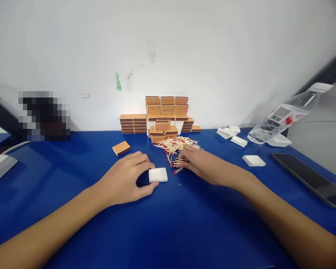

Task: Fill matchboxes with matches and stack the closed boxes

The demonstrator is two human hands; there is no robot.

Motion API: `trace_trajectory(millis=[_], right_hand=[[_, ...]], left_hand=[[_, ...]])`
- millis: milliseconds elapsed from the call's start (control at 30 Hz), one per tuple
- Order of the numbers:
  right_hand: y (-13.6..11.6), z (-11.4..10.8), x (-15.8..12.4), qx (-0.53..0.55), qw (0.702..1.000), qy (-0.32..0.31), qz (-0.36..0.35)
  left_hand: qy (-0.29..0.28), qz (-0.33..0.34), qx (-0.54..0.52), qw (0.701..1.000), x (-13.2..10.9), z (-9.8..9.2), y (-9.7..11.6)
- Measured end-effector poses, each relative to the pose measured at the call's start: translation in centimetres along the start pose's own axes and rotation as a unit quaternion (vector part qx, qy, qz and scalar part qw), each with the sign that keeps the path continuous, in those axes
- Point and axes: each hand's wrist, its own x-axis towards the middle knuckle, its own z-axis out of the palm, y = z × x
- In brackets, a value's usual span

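At the centre of the blue table, my left hand (128, 178) grips a small white matchbox tray (158, 175) by its left end, between thumb and forefinger. The tray lies open side up and its inside looks bare. My right hand (197, 161) is closed in a pinch on several matches (177, 164), whose red heads point left towards the tray. Just behind it spreads a loose pile of matches (182, 142). A closed matchbox (121, 148) lies on the table beyond my left hand.
Stacked matchboxes (167, 109) stand against the white wall behind the match pile. On the right are white trays (253, 160), a tilted water bottle (285, 112) and a phone (310, 179). A white power strip (1, 168) sits at the left edge.
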Motion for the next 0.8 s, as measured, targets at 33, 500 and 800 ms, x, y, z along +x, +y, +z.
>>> trace_trajectory(millis=[33, 500, 800], right_hand=[[0.0, -0.1, 0.0, 0.006, 1.0, 0.006, -0.002], [-4.8, 2.2, -0.4, -0.099, 0.99, 0.062, -0.084], [-3.7, 1.2, -0.7, -0.036, 0.99, 0.083, -0.105]], left_hand=[[0.004, 0.001, 0.0, 1.0, 0.0, 0.1, 0.0], [0.025, 0.034, -0.026, 0.999, -0.1, 0.9, 0.3], [0.037, 0.048, -0.011, 0.998, -0.1, 0.7, 0.5]])
